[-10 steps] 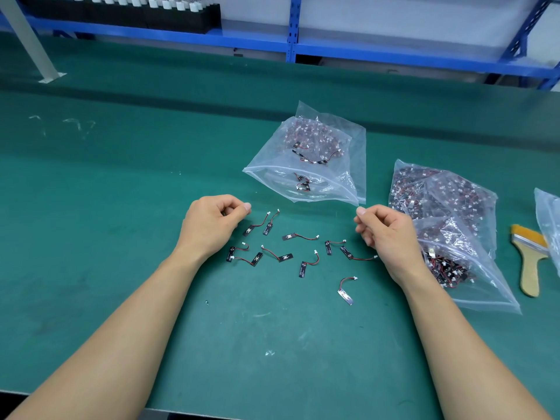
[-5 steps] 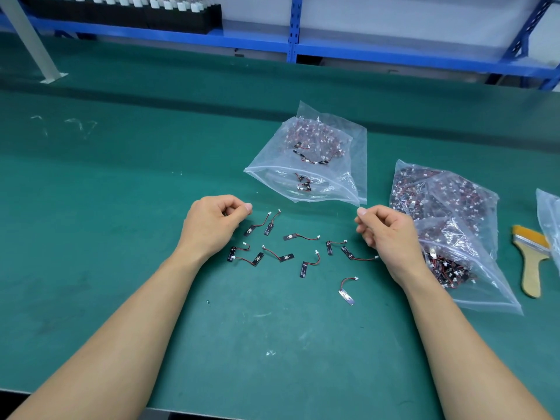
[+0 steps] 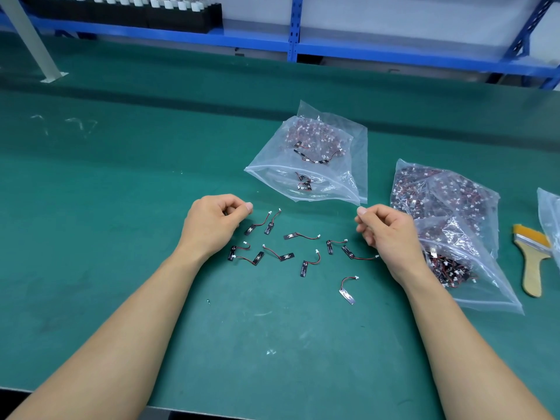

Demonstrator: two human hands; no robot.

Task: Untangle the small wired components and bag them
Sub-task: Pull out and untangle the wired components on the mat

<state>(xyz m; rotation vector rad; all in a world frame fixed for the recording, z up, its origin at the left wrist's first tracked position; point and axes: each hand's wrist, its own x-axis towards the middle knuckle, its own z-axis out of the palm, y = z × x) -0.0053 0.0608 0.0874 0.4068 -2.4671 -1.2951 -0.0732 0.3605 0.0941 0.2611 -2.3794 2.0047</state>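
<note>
Both forearms were seen stretched over the green mat (image 3: pixel 121 207), with the loose wired components (image 3: pixel 303 236) scattered on the mat between the two hands. Each component was made up of a small black strip, a thin red-and-black lead and a white plug; they were laid apart from one another, and one was set off nearer the person than the rest. The left hand (image 3: pixel 212 225) was rested on the mat just left of the scatter, its fingers clenched into a loose fist with the thumb pressed against the forefinger, and nothing was seen held in it. The right hand (image 3: pixel 388 234) was placed just right of the scatter, its fingers curled in as well; its foremost fingertip was found right at the near corner of the open bag (image 3: pixel 321 165), but whether that corner was pinched could not be told. The open bag was laid just beyond the hands, its mouth turned towards the person, with a mass of components gathered at its far end and a few near the opening. Filled bags (image 3: pixel 448 207) of the same parts were piled beside the right wrist. A brush (image 3: pixel 531 259) with a wooden handle was laid further right, next to another bag (image 3: pixel 550 213) cut off by the edge. A blue rack (image 3: pixel 363 51) was seen behind the mat.
</note>
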